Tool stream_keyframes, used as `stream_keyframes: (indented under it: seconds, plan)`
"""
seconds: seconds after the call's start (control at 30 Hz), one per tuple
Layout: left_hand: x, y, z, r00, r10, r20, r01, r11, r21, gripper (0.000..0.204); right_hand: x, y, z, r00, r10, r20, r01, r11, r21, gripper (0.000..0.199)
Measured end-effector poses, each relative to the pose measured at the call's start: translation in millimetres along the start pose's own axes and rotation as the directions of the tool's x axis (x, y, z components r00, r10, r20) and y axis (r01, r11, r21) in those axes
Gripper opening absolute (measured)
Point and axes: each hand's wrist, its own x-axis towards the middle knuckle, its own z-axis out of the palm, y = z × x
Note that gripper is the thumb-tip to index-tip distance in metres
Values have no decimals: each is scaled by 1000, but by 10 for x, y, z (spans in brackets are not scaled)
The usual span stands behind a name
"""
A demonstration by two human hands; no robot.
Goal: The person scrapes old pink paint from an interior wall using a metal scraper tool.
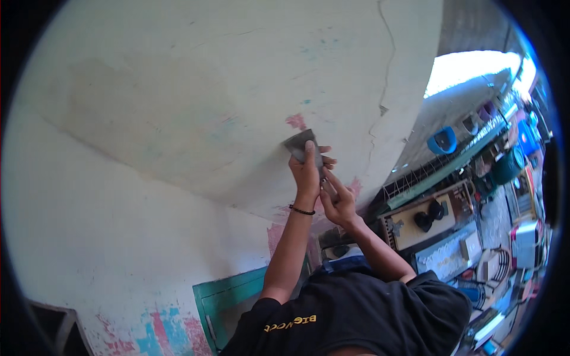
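A wide putty knife (pixel 298 140) with a dull grey blade lies tilted against the pale wall (pixel 178 77), its edge just below a pink patch of bared paint (pixel 295 121). My left hand (pixel 305 172), with a dark beaded bracelet at the wrist, grips the blade, thumb stretched along its face and fingers behind it. Lower down and to the right, my right hand (pixel 340 204) is closed around the handle, which is partly hidden by the fingers. Both arms reach up from black sleeves.
A long crack (pixel 389 53) runs down the wall at right. Below left are a green door frame (pixel 205 296) and peeling blue and pink paint (pixel 160 332). On the right stand a wooden-framed table (pixel 415 228) with dark objects, a blue container (pixel 442 140) and household clutter.
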Motion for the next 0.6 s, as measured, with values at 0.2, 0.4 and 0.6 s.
stream_keyframes:
  seconds: [0.2,0.4,0.6]
  plan:
    - [35,264,32,997,79,-19,-79,997,16,42,195,-244,83,985,-163,-56,156,981,-112,54]
    - [15,130,-73,999,26,-38,-25,1000,8,40,11,-239,98,996,-70,-45,66,993,-98,54]
    - [34,284,22,997,72,-41,-70,997,35,41,123,-220,109,996,-69,-54,64,993,-99,55]
